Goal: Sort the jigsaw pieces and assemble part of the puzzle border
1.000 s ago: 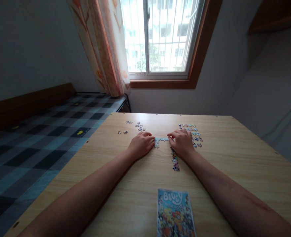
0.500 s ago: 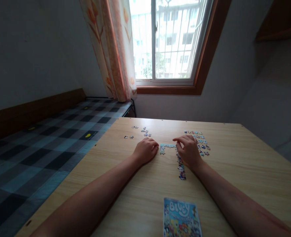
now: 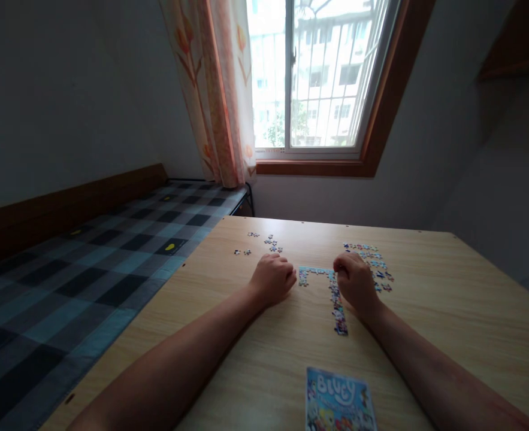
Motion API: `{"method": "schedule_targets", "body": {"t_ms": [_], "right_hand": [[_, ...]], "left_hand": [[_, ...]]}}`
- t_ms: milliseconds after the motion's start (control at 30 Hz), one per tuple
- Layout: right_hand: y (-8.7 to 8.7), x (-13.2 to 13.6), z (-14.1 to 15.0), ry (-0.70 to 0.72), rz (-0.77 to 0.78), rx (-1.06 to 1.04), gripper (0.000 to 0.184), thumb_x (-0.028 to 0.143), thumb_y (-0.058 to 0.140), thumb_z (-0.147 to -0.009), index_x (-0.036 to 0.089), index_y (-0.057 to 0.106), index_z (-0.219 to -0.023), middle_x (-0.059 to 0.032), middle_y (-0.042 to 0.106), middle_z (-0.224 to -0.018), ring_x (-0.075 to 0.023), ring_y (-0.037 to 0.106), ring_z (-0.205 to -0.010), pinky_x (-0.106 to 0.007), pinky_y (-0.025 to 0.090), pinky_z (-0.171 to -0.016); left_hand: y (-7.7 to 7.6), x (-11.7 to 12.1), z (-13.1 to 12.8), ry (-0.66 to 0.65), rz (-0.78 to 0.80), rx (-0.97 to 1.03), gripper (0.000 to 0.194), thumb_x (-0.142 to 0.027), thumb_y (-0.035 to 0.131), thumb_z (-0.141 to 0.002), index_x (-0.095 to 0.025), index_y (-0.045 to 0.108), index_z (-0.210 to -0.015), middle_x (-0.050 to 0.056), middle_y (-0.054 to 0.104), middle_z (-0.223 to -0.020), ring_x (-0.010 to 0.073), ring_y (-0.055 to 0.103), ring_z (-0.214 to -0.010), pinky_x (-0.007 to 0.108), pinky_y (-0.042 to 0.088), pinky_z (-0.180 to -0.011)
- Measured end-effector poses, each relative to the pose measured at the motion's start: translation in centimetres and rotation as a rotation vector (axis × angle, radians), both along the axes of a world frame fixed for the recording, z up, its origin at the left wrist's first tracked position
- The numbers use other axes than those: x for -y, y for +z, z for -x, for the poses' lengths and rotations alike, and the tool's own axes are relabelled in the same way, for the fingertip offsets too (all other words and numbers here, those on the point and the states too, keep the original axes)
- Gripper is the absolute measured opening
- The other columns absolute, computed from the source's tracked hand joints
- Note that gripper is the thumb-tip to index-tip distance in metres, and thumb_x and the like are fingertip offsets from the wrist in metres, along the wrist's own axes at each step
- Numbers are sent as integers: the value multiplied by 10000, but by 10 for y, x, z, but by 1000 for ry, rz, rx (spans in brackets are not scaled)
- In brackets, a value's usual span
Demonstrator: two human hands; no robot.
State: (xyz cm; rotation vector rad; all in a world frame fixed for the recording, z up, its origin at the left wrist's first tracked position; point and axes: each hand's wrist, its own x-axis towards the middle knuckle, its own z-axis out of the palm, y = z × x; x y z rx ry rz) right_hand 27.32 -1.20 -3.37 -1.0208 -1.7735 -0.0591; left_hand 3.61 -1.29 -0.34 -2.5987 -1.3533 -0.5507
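A partly joined jigsaw puzzle (image 3: 339,312) lies on the table, with a top strip and a longer strip down its right side. My right hand (image 3: 356,280) is at the puzzle's upper right corner, its fingers curled in and closed. Whatever its fingertips hold, if anything, is hidden. Just left of the puzzle's short left end, my left hand (image 3: 273,279) rests on the table with fingers curled and closed; the inside of that hand is out of sight. Loose jigsaw pieces (image 3: 376,264) lie in rows beyond and right of my right hand.
More loose pieces (image 3: 271,240) are scattered beyond my left hand. A blue picture box or booklet marked "Bluey" (image 3: 340,398) lies near the front of the wooden table (image 3: 246,359). Left of the table stands a bed with a checked cover (image 3: 156,233); a window (image 3: 322,90) is behind.
My right hand's fingers, earlier stretched over the puzzle's top strip, are now curled in at its corner. My left hand's fingers are curled more. The whole view has shifted slightly.
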Motion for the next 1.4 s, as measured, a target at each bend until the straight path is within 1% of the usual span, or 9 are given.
{"method": "schedule_targets", "body": {"t_ms": [267,467,633,733,833,967,1067,1233,1400], "right_hand": [[2,-1,-2,-8,-15,-32,223,35,434,-690,238,509,-636,-16,562,-640,-230,533,-696,-357,403,-672],[2,-1,-5,-48,8,-72,220,58,454,-712,233,565,-637,-21,599,-653,-232,559,-717,-362,429,-703],[-1,-3,-7,-78,51,-106,217,65,461,-698,227,590,-633,-22,615,-664,-232,577,-726,-361,442,-713],[0,-2,-6,-70,44,-99,219,64,460,-696,227,588,-624,-20,618,-661,-229,576,-726,-363,442,-726],[2,-2,-5,-61,47,-88,221,62,461,-694,232,579,-615,-15,614,-648,-227,571,-723,-360,443,-726],[3,-2,-4,-52,29,-76,223,66,461,-702,235,575,-612,-13,612,-642,-225,566,-721,-359,443,-729],[4,-2,-4,-43,34,-57,225,66,459,-703,236,573,-611,-15,616,-648,-226,570,-732,-358,447,-734],[6,-1,-3,-46,56,-34,228,61,460,-699,237,574,-608,-14,618,-651,-223,571,-731,-355,446,-733],[7,0,-3,-14,29,-39,232,53,460,-686,232,576,-596,-15,614,-638,-219,566,-713,-348,429,-712]], "left_hand": [[4,-27,41,454,-64,16,257,-296,454,-942,-173,677,-902,152,679,-1014,313,550,-1002,478,384,-931],[4,-34,55,582,32,-201,260,-120,491,-829,-128,711,-968,208,689,-1063,366,532,-1081,658,114,-1100],[7,-29,44,567,91,-279,258,-57,496,-791,-133,737,-841,193,720,-906,332,582,-976,628,183,-1076],[14,-18,30,545,99,-307,222,-62,511,-795,-113,726,-786,198,709,-839,308,602,-916,518,361,-953],[22,-6,16,486,146,-314,175,-77,550,-785,-99,723,-782,198,705,-807,280,628,-829,398,440,-790],[31,4,4,406,243,-365,146,-125,594,-782,-128,739,-796,174,721,-821,254,647,-735,310,444,-647],[34,9,-2,299,287,-303,58,-216,692,-747,-182,733,-722,120,712,-754,248,638,-704,302,447,-630],[37,16,-7,182,370,-250,146,-341,765,-724,-222,723,-652,79,704,-718,230,610,-665,303,436,-624],[48,16,-5,93,439,-201,70,-276,731,-765,-240,756,-710,37,720,-710,191,604,-641,273,424,-604]]}}
